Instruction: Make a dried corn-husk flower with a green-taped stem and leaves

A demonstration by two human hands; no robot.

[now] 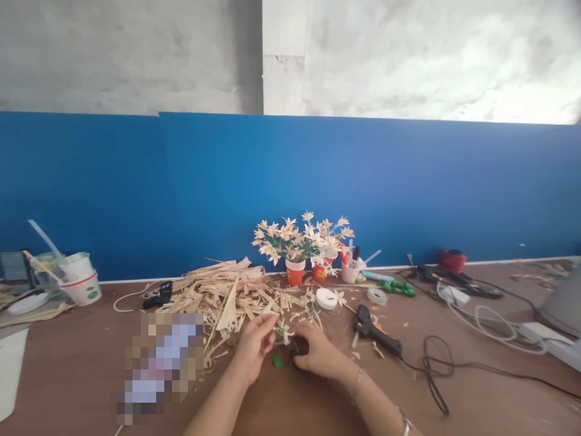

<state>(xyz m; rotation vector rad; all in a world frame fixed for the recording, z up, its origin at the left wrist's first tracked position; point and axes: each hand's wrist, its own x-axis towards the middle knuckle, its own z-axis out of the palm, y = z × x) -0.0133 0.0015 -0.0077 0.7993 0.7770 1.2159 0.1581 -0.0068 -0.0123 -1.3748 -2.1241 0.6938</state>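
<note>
My left hand (258, 348) pinches the green stem of a small pale craft flower (284, 332) between thumb and fingertips. Close on its right, my right hand (315, 345) curls around a black-handled tool (297, 356) that looks like scissors; my fingers hide most of it. The flower's head lies between both hands, just above the table. Below it, a green leaf piece (278, 361) rests on the tabletop. A heap of dried husk strips (227, 297) spreads behind my left hand.
Finished flowers (295, 236) stand in red paper cups (295, 275) by the blue partition (218, 194). A white tape roll (325, 298) lies nearby. At right are a black glue gun (376, 332), its looped cable (429, 369) and a power strip (551, 342). White cups (84, 289) stand far left.
</note>
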